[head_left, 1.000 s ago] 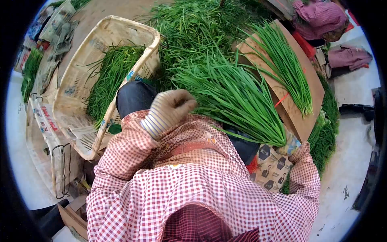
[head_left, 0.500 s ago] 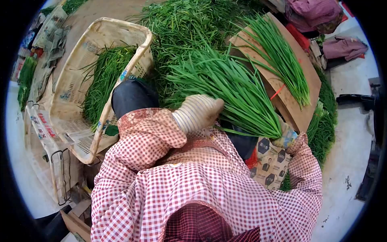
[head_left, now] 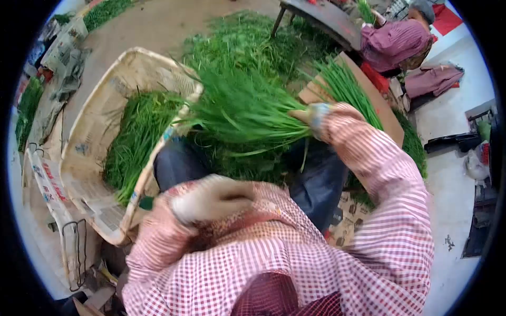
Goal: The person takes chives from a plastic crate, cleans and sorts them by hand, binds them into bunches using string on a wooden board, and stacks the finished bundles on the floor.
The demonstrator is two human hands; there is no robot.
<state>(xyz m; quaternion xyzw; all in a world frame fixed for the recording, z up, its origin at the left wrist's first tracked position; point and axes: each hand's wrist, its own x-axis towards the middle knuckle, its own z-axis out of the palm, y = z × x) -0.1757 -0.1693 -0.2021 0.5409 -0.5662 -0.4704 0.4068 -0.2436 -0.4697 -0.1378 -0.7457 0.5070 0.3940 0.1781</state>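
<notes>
A fanned bunch of garlic chives [head_left: 247,110] is held out over my knees, its leafy ends pointing left and blurred. At the stem ends on the right, my right hand [head_left: 311,117] is closed round it. My left hand [head_left: 216,199], in a pale glove, is low over my lap and apart from the chives. Motion smears its fingers, and I see nothing in it. A second bunch of chives [head_left: 350,92] lies on a cardboard sheet [head_left: 392,124], partly hidden by my right arm.
At my left, a tilted white plastic basket [head_left: 84,121] holds more chives [head_left: 139,137]. Loose chives [head_left: 237,39] are heaped on the floor ahead. A dark low table [head_left: 329,23] and a co-worker in a purple top [head_left: 398,45] are at the upper right.
My right hand has lifted the bunch and swung it forward and left. My left hand has moved back toward my lap, away from the leaves. The view has shifted, showing the table.
</notes>
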